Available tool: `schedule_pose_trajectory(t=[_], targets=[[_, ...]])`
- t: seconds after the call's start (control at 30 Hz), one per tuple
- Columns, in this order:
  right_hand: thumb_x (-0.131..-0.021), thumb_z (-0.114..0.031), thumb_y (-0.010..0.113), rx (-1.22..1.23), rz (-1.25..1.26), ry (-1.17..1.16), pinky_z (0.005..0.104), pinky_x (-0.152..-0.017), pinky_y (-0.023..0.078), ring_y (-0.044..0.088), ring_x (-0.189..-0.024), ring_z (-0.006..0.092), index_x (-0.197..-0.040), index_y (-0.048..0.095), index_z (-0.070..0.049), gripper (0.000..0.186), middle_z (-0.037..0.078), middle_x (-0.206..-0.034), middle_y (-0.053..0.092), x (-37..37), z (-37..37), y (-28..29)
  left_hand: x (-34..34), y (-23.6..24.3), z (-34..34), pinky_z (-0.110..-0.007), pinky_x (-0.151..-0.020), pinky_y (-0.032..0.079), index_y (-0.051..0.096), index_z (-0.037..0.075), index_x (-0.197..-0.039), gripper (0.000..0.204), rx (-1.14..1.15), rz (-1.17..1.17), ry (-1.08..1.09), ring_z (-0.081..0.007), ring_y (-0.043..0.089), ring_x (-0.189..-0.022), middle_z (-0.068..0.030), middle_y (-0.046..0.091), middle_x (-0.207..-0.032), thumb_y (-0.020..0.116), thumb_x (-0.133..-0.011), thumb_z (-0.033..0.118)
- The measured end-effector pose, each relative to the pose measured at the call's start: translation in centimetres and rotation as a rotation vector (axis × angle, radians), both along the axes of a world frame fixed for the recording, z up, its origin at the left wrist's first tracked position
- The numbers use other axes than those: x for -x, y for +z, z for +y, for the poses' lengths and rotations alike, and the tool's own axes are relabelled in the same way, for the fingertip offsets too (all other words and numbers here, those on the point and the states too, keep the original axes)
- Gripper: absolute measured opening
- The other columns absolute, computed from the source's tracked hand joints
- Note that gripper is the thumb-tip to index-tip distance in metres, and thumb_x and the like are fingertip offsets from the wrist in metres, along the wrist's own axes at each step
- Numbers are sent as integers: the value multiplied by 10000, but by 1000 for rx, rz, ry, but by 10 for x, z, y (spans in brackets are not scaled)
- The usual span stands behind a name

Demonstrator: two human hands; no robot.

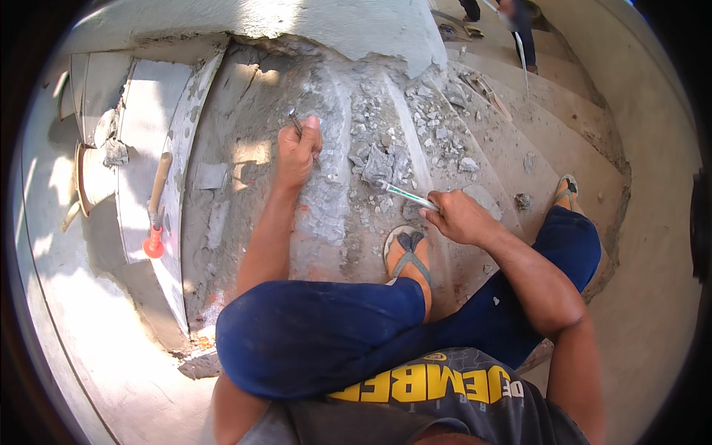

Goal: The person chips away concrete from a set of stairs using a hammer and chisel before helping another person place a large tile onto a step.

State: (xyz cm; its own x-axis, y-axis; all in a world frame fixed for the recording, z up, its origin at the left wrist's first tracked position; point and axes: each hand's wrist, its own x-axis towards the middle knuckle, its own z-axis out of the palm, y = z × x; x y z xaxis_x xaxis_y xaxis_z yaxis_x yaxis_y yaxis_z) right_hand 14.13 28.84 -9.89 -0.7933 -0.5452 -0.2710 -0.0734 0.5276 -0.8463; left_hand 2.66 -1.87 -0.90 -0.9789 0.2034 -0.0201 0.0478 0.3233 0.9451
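Your left hand (299,152) is a closed fist around a metal rod (295,121), above the chipped surface (324,204), left of centre. Your right hand (461,216), nearer and to the right, curls tightly round a green-and-white-handled tool (408,195); its far end overlaps grey rubble (378,163). Left: wooden-handled tool (159,179), orange-ended.

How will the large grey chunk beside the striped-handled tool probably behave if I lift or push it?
The grey chunk looks stony, so probably stiff and fairly heavy. Its edges may crumble, as broken fragments lie around it. Its angular shape should resist rolling.
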Motion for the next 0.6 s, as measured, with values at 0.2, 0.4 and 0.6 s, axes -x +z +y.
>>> schedule_pose_trajectory(t=[0.2,0.4,0.6], targets=[[-1054,-329,555,295,118,-235,463,-561,427,543,-531,321,-837,607,35,426,176,-593,549,31,19,43,13,-6,11,-285,-475,258,338,150,-628,529,15,-17,60,-83,281,-501,45,311,-559,500,-1097,335],[-1096,-322,487,977,116,-565,338,-456,326,394,-465,126,-765,530,-24,447,18,-535,416,68,23,193,14,-16,-5,-286,-454,247,337,154,-623,523,-4,-47,34,-73,275,-481,50,314,-549,491,-1100,303],[-1083,-304,494,540,422,-367,434,-502,437,550,-500,258,-799,598,26,447,147,-572,551,81,-17,153,17,-16,3,-283,-459,260,420,122,-608,510,49,5,-5,-53,330,-487,48,399,-542,521,-1086,269]])
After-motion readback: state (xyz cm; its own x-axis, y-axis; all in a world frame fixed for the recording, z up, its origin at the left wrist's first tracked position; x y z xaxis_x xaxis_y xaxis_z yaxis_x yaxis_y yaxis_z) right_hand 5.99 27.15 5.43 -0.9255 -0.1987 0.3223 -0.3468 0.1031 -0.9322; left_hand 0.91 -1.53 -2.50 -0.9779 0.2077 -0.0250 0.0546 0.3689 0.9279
